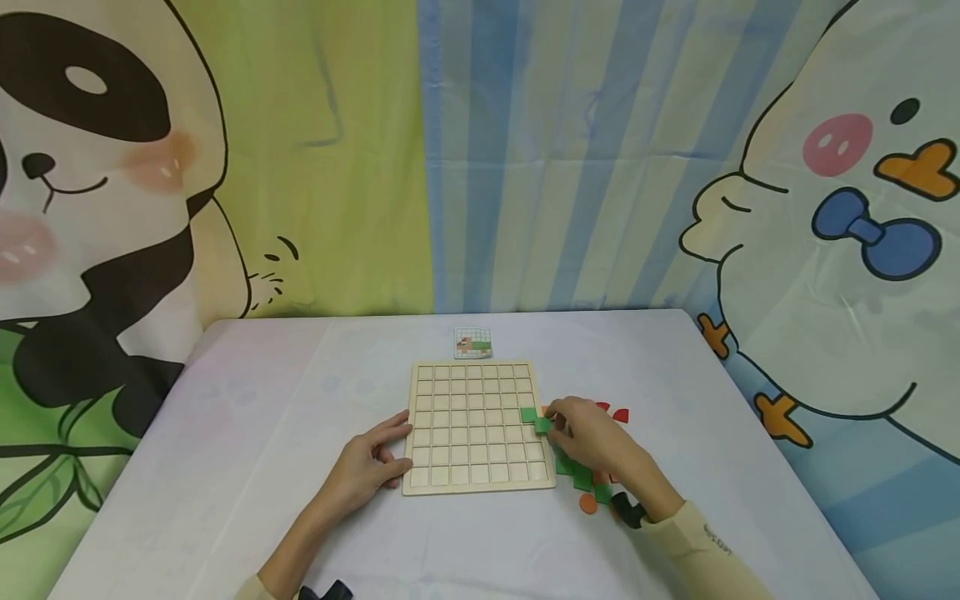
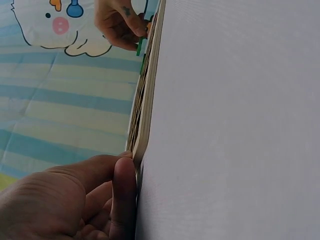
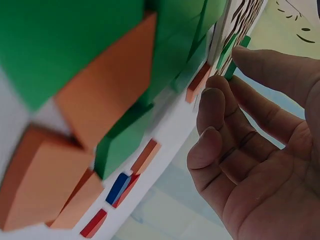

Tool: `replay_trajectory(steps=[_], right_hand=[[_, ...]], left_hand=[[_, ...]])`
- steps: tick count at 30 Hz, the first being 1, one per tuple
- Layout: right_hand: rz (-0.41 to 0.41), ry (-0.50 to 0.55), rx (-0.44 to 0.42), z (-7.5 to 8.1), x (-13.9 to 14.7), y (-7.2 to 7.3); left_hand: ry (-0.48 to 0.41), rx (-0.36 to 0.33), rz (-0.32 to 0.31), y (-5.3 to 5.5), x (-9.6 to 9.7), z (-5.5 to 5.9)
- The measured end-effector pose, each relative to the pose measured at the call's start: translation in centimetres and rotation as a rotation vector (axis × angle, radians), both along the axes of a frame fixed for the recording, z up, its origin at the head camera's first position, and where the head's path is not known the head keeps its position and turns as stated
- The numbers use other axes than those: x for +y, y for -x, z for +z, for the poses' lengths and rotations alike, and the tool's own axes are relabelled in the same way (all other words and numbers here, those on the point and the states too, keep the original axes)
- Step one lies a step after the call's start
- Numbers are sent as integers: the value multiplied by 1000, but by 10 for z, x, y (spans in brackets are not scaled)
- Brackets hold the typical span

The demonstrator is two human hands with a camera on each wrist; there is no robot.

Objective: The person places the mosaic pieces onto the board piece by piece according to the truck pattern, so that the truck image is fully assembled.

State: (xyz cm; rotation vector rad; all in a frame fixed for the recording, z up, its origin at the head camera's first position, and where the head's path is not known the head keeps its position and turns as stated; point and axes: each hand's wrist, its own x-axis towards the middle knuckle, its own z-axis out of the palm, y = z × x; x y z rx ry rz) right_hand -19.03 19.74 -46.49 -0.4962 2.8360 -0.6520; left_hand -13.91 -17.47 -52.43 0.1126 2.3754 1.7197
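A pale wooden grid board (image 1: 465,487) lies flat on the white table. My left hand (image 1: 367,462) rests at its left edge, fingertips and thumb touching the rim. In the left wrist view, that thumb (image 2: 124,195) is beside the board's edge. My right hand (image 1: 588,429) pinches a green square tile (image 1: 543,426) between thumb and index finger, over the board's right rim. Another green tile (image 1: 528,414) sits on the grid at the right, just beyond the held one. The right wrist view shows the held tile (image 3: 231,69) tilted, with the other fingers curled loosely below.
Loose green tiles (image 1: 582,477), orange pieces (image 1: 588,503) and red pieces (image 1: 621,415) lie right of the board, partly hidden under my right hand. A blue piece (image 3: 118,188) shows among them. A small picture card (image 1: 472,342) lies behind the board. Printed curtains stand beyond the table.
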Motion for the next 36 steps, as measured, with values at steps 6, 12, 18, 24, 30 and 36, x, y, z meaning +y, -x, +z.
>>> replay_trajectory(steps=[6, 12, 18, 24, 30, 36], right_hand=[[49, -12, 58, -2, -8, -3], [68, -66, 114, -5, -13, -4], [64, -83, 112, -7, -15, -4], [72, -76, 116, -7, -16, -3], [83, -80, 134, -7, -16, -3], [94, -84, 142, -7, -16, -3]], left_hand=[[-10, -4, 1, 0, 0, 0], [-8, -4, 11, 1, 1, 0], [-6, -11, 13, 1, 1, 0], [-5, -11, 11, 1, 0, 0], [-1, -11, 9, 1, 0, 0], [7, -6, 10, 1, 1, 0]])
